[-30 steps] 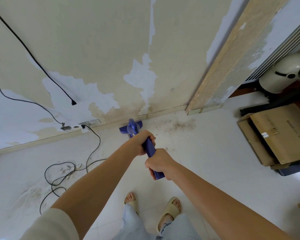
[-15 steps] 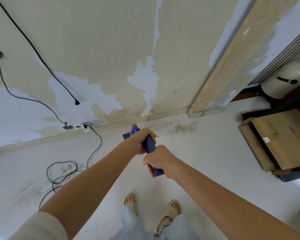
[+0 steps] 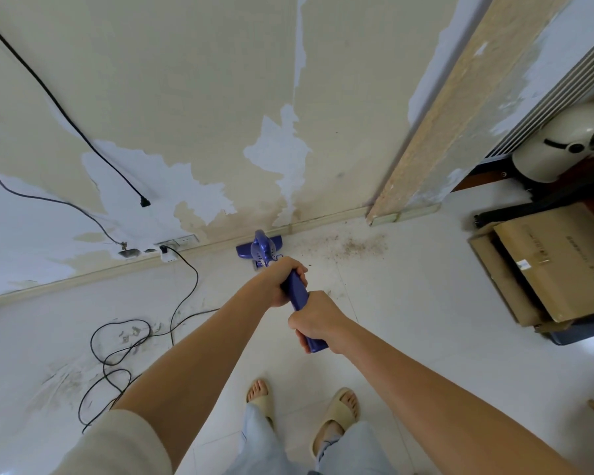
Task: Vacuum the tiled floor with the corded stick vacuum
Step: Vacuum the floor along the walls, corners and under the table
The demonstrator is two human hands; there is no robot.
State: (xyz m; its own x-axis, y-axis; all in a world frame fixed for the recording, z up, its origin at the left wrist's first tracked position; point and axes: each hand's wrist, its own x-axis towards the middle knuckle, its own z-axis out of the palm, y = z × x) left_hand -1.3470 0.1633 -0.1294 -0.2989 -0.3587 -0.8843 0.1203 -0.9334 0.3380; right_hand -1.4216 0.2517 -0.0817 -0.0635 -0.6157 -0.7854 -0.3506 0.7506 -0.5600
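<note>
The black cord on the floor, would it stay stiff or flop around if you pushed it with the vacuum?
The thin black power cord would probably flop and slide, since it lies in loose loops on the smooth white floor tiles. It looks light, so the blue stick vacuum might drag or snag it. One end is plugged in by the wall, so it could pull tight.

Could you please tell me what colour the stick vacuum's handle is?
The stick vacuum's handle is blue-purple, clearest in the head view, the only one.

Head-worn view, wide, steeply down, near floor (image 3: 426, 337)
</note>
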